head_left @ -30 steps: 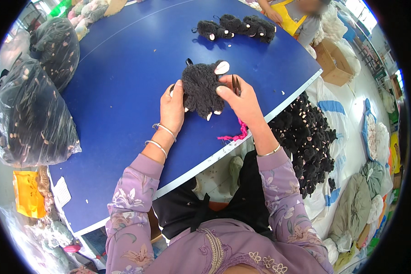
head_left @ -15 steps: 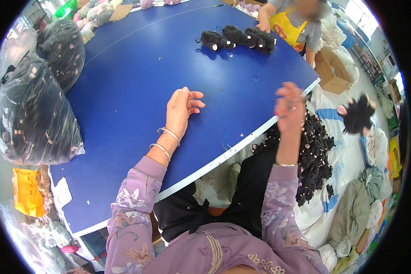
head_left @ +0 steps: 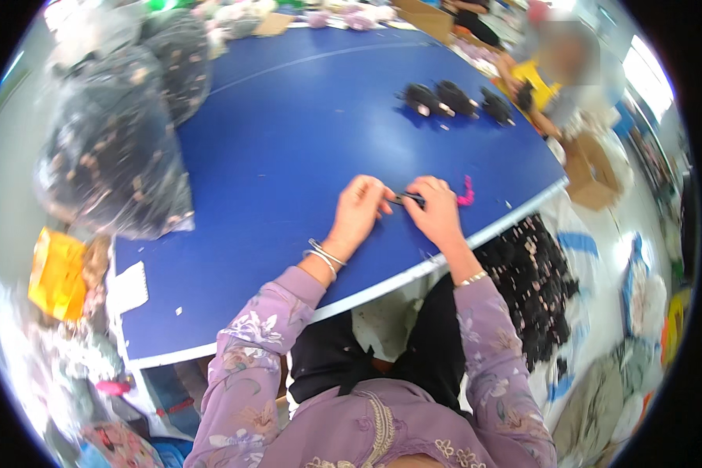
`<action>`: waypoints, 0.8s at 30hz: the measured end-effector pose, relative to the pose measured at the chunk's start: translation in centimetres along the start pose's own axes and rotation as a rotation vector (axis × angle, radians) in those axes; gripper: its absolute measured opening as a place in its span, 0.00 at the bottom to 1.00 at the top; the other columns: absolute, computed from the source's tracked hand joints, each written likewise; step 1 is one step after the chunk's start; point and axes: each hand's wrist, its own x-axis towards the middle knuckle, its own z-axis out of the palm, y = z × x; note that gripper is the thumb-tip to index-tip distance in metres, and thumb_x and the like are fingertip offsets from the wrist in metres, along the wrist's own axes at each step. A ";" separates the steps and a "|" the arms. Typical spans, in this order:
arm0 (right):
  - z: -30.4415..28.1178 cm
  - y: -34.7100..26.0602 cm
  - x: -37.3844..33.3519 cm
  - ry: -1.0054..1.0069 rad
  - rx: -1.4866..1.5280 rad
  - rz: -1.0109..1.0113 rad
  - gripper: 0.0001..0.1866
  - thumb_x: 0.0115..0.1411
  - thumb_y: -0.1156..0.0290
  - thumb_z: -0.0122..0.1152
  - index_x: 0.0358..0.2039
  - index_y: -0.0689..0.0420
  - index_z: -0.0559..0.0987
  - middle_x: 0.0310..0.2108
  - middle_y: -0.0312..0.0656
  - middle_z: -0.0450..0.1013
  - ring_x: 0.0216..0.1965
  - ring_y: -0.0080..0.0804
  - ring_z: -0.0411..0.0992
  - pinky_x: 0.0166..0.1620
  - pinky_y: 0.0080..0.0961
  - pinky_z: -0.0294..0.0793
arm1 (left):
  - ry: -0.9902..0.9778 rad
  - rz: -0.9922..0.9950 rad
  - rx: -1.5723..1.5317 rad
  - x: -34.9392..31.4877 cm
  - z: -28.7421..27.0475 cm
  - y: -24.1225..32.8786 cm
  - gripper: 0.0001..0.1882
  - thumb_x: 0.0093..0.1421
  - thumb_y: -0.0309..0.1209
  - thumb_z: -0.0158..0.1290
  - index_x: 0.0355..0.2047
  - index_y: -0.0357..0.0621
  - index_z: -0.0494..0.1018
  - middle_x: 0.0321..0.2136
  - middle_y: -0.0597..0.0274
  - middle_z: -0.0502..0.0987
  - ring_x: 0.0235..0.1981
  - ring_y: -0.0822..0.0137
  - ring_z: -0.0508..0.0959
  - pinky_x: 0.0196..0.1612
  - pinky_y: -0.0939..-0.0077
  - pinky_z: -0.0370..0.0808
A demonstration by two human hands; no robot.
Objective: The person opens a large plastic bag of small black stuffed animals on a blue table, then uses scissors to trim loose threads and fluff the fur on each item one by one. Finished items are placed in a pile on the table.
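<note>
– One broad blue tabletop [head_left: 288,132] before you, three black plush toys [head_left: 455,99] toward its far right!
– And up close?
– Your right grip [head_left: 435,212] clasps a dark tool [head_left: 415,200]; your left grip [head_left: 359,207] is at its end, pinching or not, can't tell. Pink cord [head_left: 466,193] alongside!

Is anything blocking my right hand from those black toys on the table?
No visible obstacle between your right hand and the black toys; only a small pale scrap lies near them. The pink cord is right of the hand.
</note>
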 end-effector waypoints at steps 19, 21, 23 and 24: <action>0.6 -0.9 0.3 -0.011 0.063 -0.096 0.05 0.53 0.72 0.62 0.30 0.57 0.76 0.38 0.41 0.72 0.42 0.44 0.69 0.43 0.38 0.68 | 0.982 0.220 1.316 -2.4 -36.3 37.5 0.36 0.51 0.54 0.57 0.43 0.27 0.74 0.42 0.40 0.78 0.43 0.50 0.79 0.46 0.64 0.73; 0.7 -0.2 0.4 0.011 0.058 -0.098 0.05 0.53 0.73 0.62 0.30 0.57 0.76 0.38 0.41 0.73 0.42 0.44 0.69 0.43 0.38 0.68 | 0.720 0.033 1.408 -0.8 -34.1 35.1 0.33 0.50 0.50 0.58 0.40 0.27 0.74 0.35 0.38 0.79 0.39 0.48 0.79 0.45 0.63 0.73; 0.5 0.3 0.1 0.004 0.074 -0.077 0.05 0.52 0.73 0.63 0.30 0.57 0.76 0.38 0.42 0.73 0.41 0.44 0.70 0.44 0.38 0.69 | 0.676 0.269 1.539 -0.7 -31.0 31.4 0.26 0.48 0.45 0.56 0.41 0.36 0.75 0.35 0.41 0.79 0.40 0.44 0.78 0.46 0.59 0.73; 0.2 -0.2 -0.1 -0.011 0.076 -0.059 0.06 0.52 0.73 0.63 0.30 0.57 0.76 0.38 0.42 0.73 0.41 0.44 0.70 0.44 0.38 0.69 | 0.627 0.286 1.456 -1.6 -28.2 30.6 0.20 0.50 0.38 0.55 0.41 0.40 0.75 0.34 0.43 0.79 0.39 0.45 0.78 0.44 0.58 0.74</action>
